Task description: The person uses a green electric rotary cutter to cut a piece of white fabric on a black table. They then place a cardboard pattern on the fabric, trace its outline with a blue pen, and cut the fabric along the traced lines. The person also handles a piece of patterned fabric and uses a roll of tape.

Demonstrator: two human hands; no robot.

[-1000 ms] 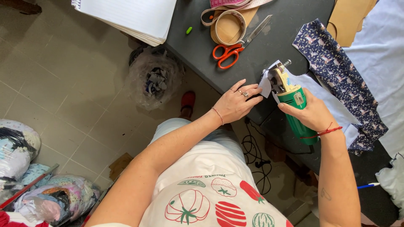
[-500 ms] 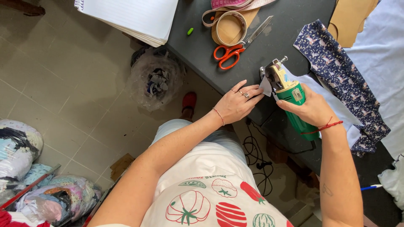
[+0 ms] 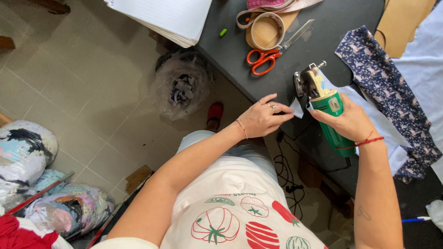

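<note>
Right hand (image 3: 351, 121) clenched around green handle of electric rotary fabric cutter (image 3: 324, 99), blade end pointing away from the wrist. Left hand (image 3: 265, 119) flat on black table (image 3: 341, 23), fingertips pinning a small pale fabric scrap (image 3: 296, 108) just ahead of the grip, touching or nearly touching the cutter's base; no closed grasp, pressing only.

Change against the two earlier views: cutter and both hands in nearly the same relation, left fingers now stretched further toward the blade side, scrap showing more clearly between fingers and cutter. Judged as a cut near its end at the edge of the white fabric (image 3: 392, 138) lying under and beyond the right wrist.

Beyond the blade: orange-handled scissors (image 3: 263, 59) and a tape roll (image 3: 265, 30), well apart from the grip. Navy patterned fabric (image 3: 392, 92) outboard of the right hand. Power cord hidden below table edge.
</note>
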